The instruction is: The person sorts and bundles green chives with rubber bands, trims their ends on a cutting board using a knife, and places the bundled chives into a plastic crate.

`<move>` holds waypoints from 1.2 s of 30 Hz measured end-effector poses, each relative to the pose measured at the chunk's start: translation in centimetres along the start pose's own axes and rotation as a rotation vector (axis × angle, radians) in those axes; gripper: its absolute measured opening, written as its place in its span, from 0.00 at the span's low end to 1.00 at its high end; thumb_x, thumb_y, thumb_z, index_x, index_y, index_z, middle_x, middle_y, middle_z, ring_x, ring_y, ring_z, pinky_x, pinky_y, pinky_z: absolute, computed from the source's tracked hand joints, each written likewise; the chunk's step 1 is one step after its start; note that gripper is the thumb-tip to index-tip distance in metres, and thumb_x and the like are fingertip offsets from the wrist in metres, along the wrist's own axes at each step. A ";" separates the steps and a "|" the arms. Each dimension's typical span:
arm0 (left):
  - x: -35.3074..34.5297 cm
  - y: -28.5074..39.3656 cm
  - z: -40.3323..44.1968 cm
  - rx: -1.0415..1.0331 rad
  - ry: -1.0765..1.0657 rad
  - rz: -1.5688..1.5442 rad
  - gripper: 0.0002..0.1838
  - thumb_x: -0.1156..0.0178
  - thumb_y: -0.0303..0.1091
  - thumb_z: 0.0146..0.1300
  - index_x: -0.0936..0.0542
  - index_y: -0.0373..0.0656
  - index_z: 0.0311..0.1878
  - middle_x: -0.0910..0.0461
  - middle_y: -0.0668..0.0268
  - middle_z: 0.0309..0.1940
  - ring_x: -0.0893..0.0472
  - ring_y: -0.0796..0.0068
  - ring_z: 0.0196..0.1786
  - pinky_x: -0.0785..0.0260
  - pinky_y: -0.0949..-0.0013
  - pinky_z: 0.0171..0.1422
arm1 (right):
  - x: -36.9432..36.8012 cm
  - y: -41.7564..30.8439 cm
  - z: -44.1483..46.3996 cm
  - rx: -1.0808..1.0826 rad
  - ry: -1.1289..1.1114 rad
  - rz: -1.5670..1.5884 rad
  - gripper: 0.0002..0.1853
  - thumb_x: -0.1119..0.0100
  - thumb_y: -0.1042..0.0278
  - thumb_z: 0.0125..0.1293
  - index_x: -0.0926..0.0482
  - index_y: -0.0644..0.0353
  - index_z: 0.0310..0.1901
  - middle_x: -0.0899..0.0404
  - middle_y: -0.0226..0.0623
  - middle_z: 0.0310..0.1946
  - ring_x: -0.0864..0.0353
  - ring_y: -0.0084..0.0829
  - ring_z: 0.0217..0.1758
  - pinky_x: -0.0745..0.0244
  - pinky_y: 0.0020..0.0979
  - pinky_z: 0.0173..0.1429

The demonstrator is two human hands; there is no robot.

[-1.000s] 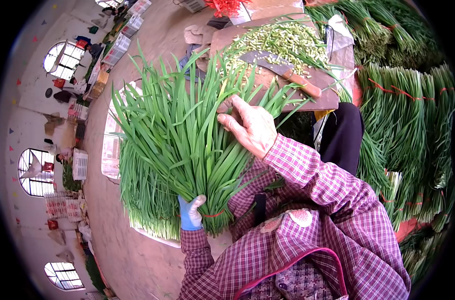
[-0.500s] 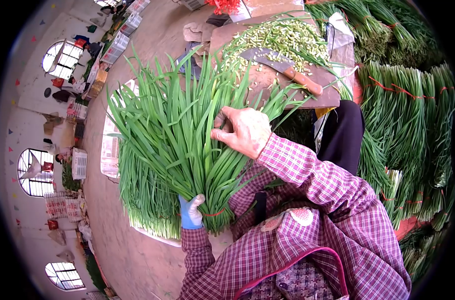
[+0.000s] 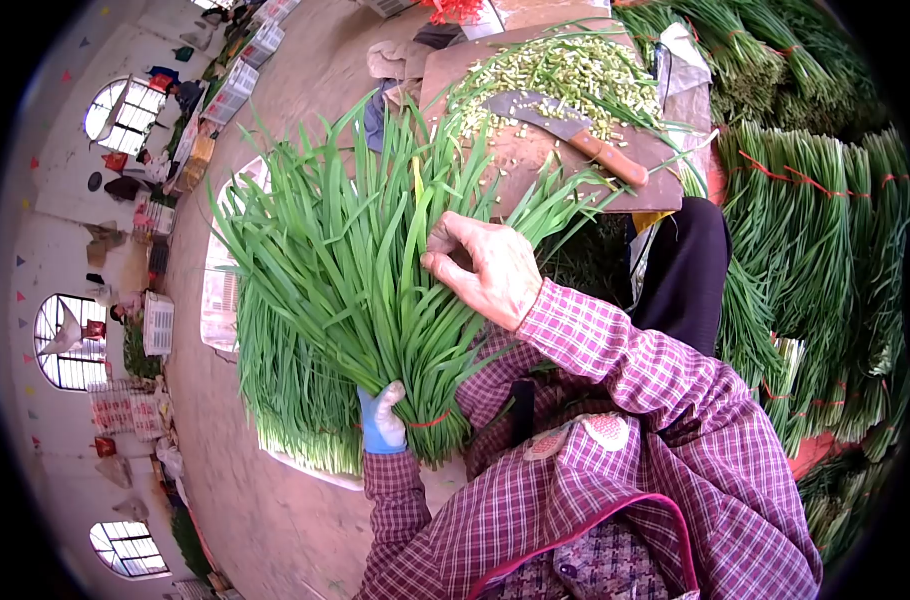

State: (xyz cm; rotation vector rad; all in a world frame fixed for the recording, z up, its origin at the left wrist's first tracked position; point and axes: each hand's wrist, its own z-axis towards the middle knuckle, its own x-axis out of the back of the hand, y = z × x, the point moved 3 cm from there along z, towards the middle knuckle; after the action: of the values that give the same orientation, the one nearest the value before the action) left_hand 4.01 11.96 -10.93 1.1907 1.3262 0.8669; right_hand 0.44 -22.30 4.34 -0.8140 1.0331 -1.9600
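Note:
My left hand (image 3: 383,420), in a blue and white glove, is wrapped round the lower end of a bundle of long green leaves (image 3: 375,270), beside its red band (image 3: 430,420). The leaves fan out upward. My bare right hand (image 3: 485,262) is over the right part of the fan, thumb and forefinger pinched at a leaf near a yellow blade (image 3: 418,190). Behind and below the bundle, more green stalks (image 3: 300,400) lie in a white crate (image 3: 218,300).
A board (image 3: 535,165) at the top holds chopped stalk pieces (image 3: 565,75) and a wooden-handled knife (image 3: 610,160). Banded green bundles (image 3: 805,240) are stacked on the right. Crates (image 3: 159,325) and people stand far left.
My right hand has moved slightly left and down over the leaves, and the yellow blade now shows above it. My left hand keeps its hold on the bundle.

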 end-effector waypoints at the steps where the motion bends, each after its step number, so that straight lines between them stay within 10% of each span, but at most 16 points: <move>1: -0.5 0.4 -0.1 0.001 0.001 0.000 0.38 0.40 0.18 0.47 0.36 0.37 0.66 0.25 0.68 0.38 0.32 0.81 0.28 0.35 0.78 0.34 | -0.1 0.0 0.0 0.000 -0.003 0.032 0.09 0.40 0.64 0.60 0.25 0.61 0.35 0.20 0.41 0.24 0.19 0.43 0.27 0.28 0.39 0.33; 12: -3.5 1.6 -0.6 0.006 -0.037 0.028 0.41 0.41 0.19 0.47 0.39 0.38 0.70 0.25 0.67 0.36 0.33 0.81 0.26 0.40 0.78 0.30 | -3.2 3.1 -1.3 -0.407 0.147 0.831 0.06 0.46 0.71 0.67 0.30 0.64 0.38 0.27 0.27 0.26 0.32 0.16 0.28 0.34 0.21 0.34; 21: -3.5 0.8 -1.1 0.024 -0.063 0.074 0.33 0.35 0.21 0.50 0.31 0.37 0.62 0.24 0.68 0.34 0.28 0.79 0.29 0.33 0.77 0.34 | 6.5 3.2 2.7 -0.429 0.207 1.425 0.16 0.51 0.47 0.73 0.25 0.52 0.44 0.20 0.26 0.40 0.22 0.22 0.39 0.24 0.41 0.54; 25: -7.1 3.9 -2.0 0.006 -0.196 0.141 0.29 0.36 0.22 0.53 0.31 0.36 0.60 0.24 0.68 0.34 0.28 0.79 0.29 0.32 0.77 0.34 | 6.1 -0.3 1.7 -0.195 0.197 0.619 0.11 0.47 0.61 0.71 0.23 0.60 0.44 0.19 0.30 0.42 0.22 0.24 0.41 0.28 0.27 0.49; 30: -8.7 5.3 -2.8 -0.011 -0.142 0.180 0.27 0.37 0.22 0.53 0.30 0.35 0.59 0.24 0.69 0.34 0.27 0.80 0.30 0.31 0.78 0.36 | 2.6 -4.2 0.6 0.272 -0.043 0.072 0.07 0.41 0.71 0.60 0.25 0.60 0.39 0.23 0.41 0.34 0.22 0.44 0.43 0.26 0.37 0.48; 36: -8.3 5.3 -3.1 -0.041 -0.103 0.198 0.34 0.38 0.23 0.52 0.34 0.36 0.65 0.24 0.68 0.35 0.25 0.80 0.31 0.30 0.77 0.38 | 0.7 -1.4 0.0 0.273 -0.120 -0.288 0.09 0.41 0.73 0.57 0.30 0.57 0.37 0.24 0.38 0.28 0.25 0.44 0.35 0.27 0.41 0.40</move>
State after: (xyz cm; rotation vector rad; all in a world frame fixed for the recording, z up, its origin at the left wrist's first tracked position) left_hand 0.94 5.61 -3.43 1.3323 1.1160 0.9557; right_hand -0.39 -22.38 5.68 -0.9518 0.5850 -2.2013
